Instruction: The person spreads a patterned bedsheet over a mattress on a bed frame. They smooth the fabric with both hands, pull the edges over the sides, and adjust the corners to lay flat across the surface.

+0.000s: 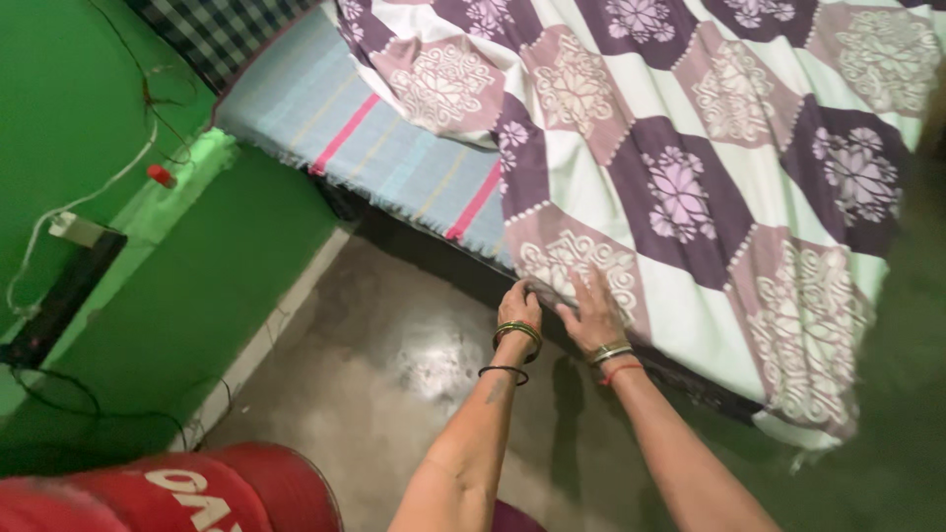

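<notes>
A patterned bedsheet (690, 167) in purple, mauve and white hexagons with flower prints covers the bed. My left hand (519, 303) grips the sheet's hanging edge at the side of the bed, fingers curled on the cloth. My right hand (594, 307) lies beside it, palm down and fingers spread, pressing the sheet against the bed's edge. Both wrists wear bangles. Under the sheet shows a light blue striped mat (384, 138) with pink lines.
A green wall (89, 89) stands at the left with a white cable (99, 192) and a black power strip (61, 296) on a ledge. A red drum (197, 493) sits at the bottom left. The floor (394, 374) is shiny grey concrete.
</notes>
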